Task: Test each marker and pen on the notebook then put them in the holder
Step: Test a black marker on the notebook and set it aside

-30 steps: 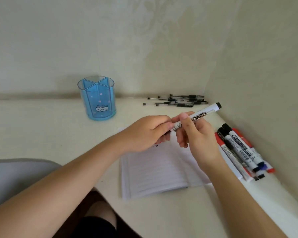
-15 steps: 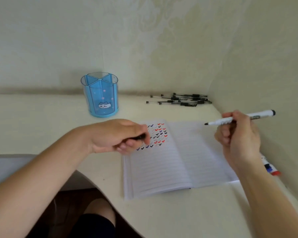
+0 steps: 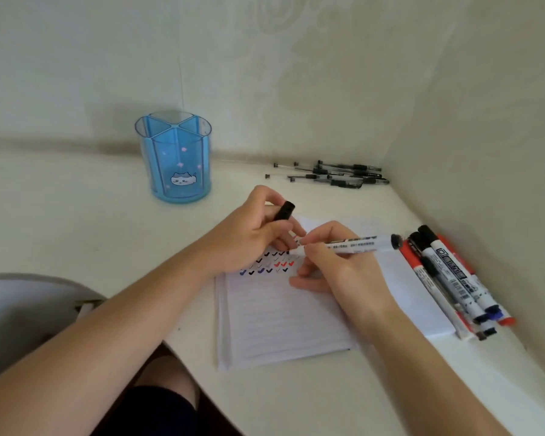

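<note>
Table (image 3: 76, 215): pale surface set into a wall corner, and it carries everything listed.

Notebook (image 3: 274, 322): open and flat, lined pages, directly under both grips.

Holder (image 3: 175, 162): blue translucent cup with divided compartments and a cat face on the front. It stands upright, beyond and to the left of the left grip, well apart from it. No pens or markers show inside.

Right hand (image 3: 337, 265): its grip is clamped on a white-barrelled marker (image 3: 359, 243). The heel of the hand rests on the page.

Left hand (image 3: 252, 237): fingers are curled, and its grip is closed on a black cap (image 3: 284, 211) that sticks up past the thumb. The hand lies over the upper left of the page, just beside the right grip.

Loose markers (image 3: 447, 275): a bundle with red, black and blue ends lies on the table to the right of the right grip, along the notebook's edge.

Pens (image 3: 337, 176): a small heap of black ones lies beyond both grips, near the corner.

The marker lies nearly level. Its black butt end points right and its writing end points toward the left fingers. Whether the tip touches paper cannot be told.

Tick marks (image 3: 265, 267): rows in black, blue and red sit just beneath the two grips.
</note>
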